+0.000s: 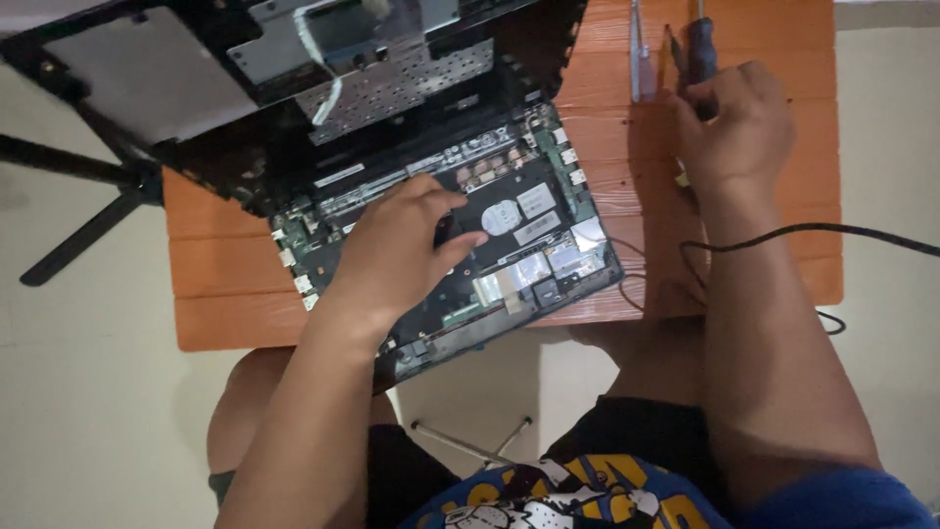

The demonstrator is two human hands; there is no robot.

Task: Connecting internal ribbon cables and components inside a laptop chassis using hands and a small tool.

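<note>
Pale floor tiles spread under a low orange slatted wooden table that fills the middle of the frame, with my knees tucked beneath its near edge. Nearest on it, at centre, lies an opened black laptop base with its green circuit board and silver shields exposed. My left hand rests palm-down on the board, fingers curled loosely, thumb and forefinger pressing at a small dark part; whether I actually grip anything there I cannot tell. That board looks stiff but fragile, so I judge it is best held by the outer plastic frame, never by the chips or ribbon strips. A thin black cable loops across my right forearm. Farther back, upper right, my right hand is closed around a dark-handled screwdriver. Beyond, upper left, the detached black lid with its grey metal plate leans over the base.
</note>
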